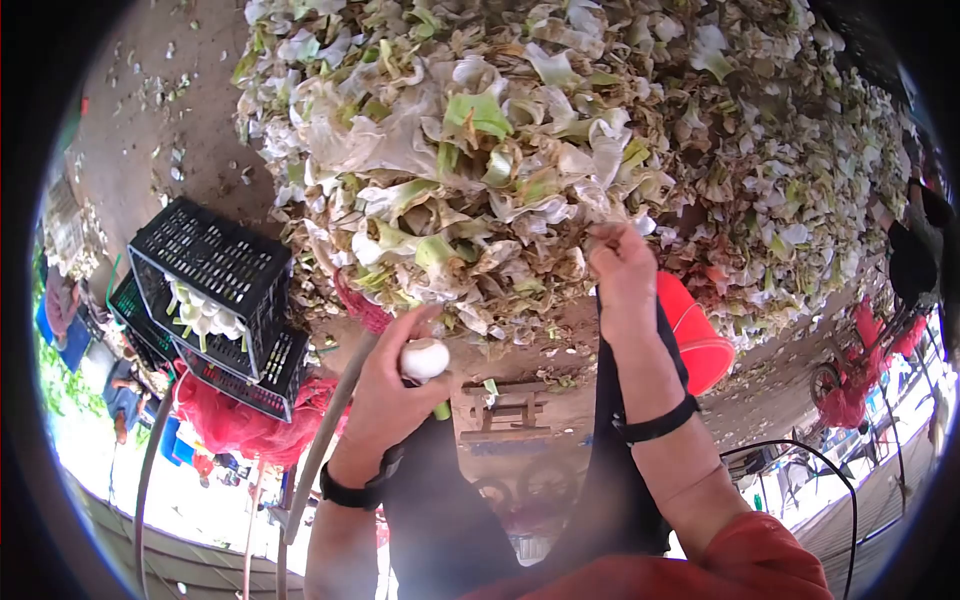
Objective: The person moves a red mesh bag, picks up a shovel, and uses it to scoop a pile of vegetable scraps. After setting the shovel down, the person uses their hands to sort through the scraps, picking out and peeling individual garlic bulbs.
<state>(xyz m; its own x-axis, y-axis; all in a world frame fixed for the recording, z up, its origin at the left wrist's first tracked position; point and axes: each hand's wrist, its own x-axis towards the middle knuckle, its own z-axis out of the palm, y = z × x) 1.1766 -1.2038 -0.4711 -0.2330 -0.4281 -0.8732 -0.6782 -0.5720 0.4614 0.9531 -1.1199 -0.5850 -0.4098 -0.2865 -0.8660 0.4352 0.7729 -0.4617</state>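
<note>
The left hand [385, 400] has its fingers [412, 325] curled shut around a white onion bulb [424, 358], which sits against the fingertips with a short green stem [441, 410] sticking out just below them. A dark band [350, 492] circles that wrist. The right hand [622, 272] reaches into the edge of a big heap of peeled skins and leaves [520, 130]; its fingers [605, 235] are pinched closed on a scrap of that husk, right at the fingertips. A dark band [655, 425] wraps the right forearm too. Between the two wrists hangs a dark apron [450, 510]. Just beyond the right fingers, partly hidden by the forearm, lies a red basin [695, 340]. Well off to the side of the left fingers stand stacked black crates [215, 265], the upper one holding white bulbs [205, 315], with red net sacks [240, 425] beneath them.
</note>
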